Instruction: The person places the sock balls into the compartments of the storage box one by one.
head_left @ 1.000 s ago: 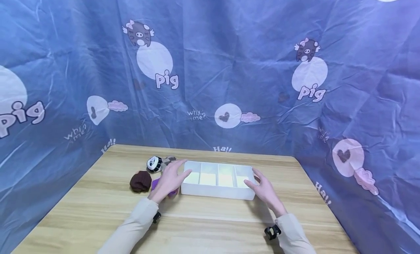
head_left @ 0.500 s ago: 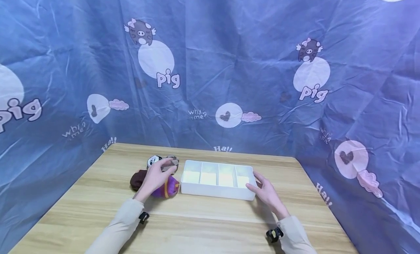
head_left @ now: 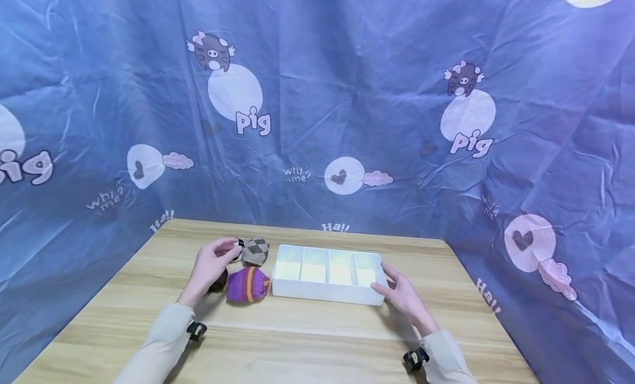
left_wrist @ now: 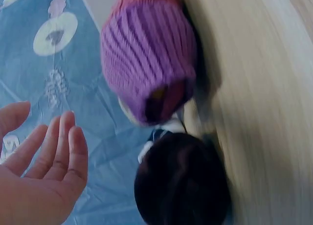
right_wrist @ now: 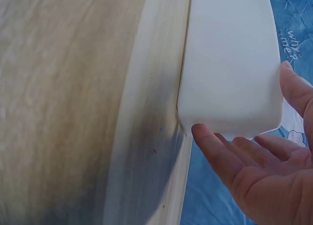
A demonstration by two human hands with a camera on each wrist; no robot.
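Note:
A white storage box (head_left: 327, 293) with several compartments stands on the table. My right hand (head_left: 404, 293) holds its right end, the thumb at the front rim and the fingers against the end wall. My left hand (head_left: 210, 265) hovers over the rolled socks left of the box, fingers loosely bent and holding nothing. Beneath it, a dark brown rolled sock (left_wrist: 181, 181) and a black-and-white rolled sock (head_left: 239, 250) are partly hidden in the head view. A purple rolled sock (head_left: 248, 285) with orange stripes lies beside the box, and a grey argyle rolled sock (head_left: 256, 252) behind it.
The wooden table (head_left: 297, 345) carries the box and socks. A blue printed curtain (head_left: 317, 97) hangs around its back and sides. Each wrist wears a small black camera, such as the right wrist camera (head_left: 415, 360).
My left hand has left the box's left end and moved left over the socks, uncovering the purple and argyle ones. My right hand stays at the box's right end.

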